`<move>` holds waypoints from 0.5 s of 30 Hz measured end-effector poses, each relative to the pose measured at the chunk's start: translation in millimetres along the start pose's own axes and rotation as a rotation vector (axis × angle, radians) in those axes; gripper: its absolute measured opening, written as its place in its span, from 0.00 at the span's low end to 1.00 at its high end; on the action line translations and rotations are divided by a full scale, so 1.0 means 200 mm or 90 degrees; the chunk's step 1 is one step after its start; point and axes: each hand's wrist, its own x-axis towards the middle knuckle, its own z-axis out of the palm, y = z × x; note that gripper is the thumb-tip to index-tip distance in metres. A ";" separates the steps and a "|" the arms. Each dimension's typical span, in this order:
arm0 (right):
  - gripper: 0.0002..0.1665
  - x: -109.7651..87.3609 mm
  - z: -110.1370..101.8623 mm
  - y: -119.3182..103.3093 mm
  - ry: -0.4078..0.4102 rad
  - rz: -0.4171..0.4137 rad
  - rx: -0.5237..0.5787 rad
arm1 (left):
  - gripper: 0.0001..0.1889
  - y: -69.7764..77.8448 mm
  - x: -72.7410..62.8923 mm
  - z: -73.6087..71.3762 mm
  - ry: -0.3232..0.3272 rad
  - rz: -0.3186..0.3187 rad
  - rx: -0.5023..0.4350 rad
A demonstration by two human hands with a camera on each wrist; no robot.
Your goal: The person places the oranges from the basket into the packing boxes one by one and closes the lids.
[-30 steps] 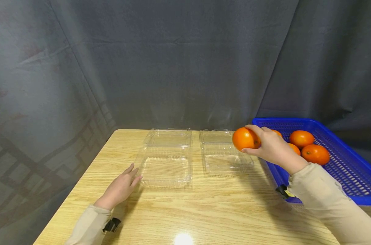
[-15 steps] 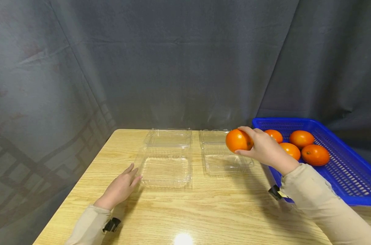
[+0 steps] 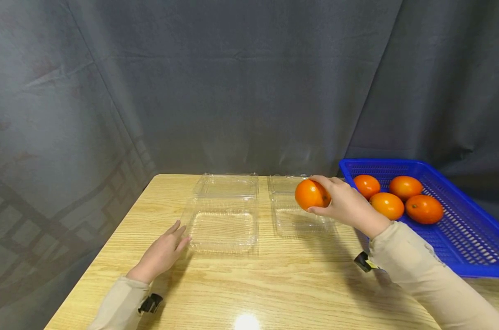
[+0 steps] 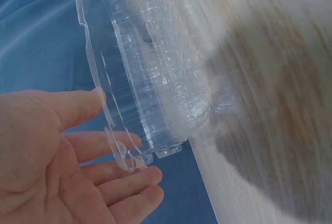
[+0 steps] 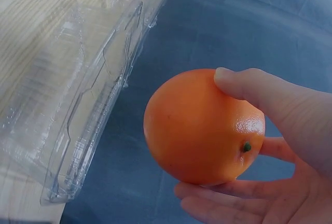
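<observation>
An orange with a green stem end is gripped by my right hand, thumb on one side and fingers on the other. It hangs above the right clear plastic clamshell box, whose lid lies back. My left hand is at the left edge of a second clear clamshell box, also lid back. In the left wrist view, the thumb touches that box's rim and the loosely extended fingers lie partly behind the clear plastic.
A blue mesh basket at the right holds several more oranges. Both boxes stand on a wooden table. A dark grey curtain hangs behind the table.
My right hand has carried the orange leftward from beside the basket and, lately, slightly lower over the right box. My left hand and both boxes have stayed in place.
</observation>
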 end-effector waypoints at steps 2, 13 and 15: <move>0.41 0.00 0.01 -0.01 0.003 -0.005 0.002 | 0.25 0.00 0.00 0.00 0.001 0.001 -0.001; 0.41 0.00 0.04 -0.03 0.019 -0.032 0.012 | 0.24 0.00 0.00 0.00 0.002 0.002 0.000; 0.41 0.01 0.05 -0.04 0.017 -0.037 0.014 | 0.24 0.00 0.00 0.00 0.001 0.002 0.001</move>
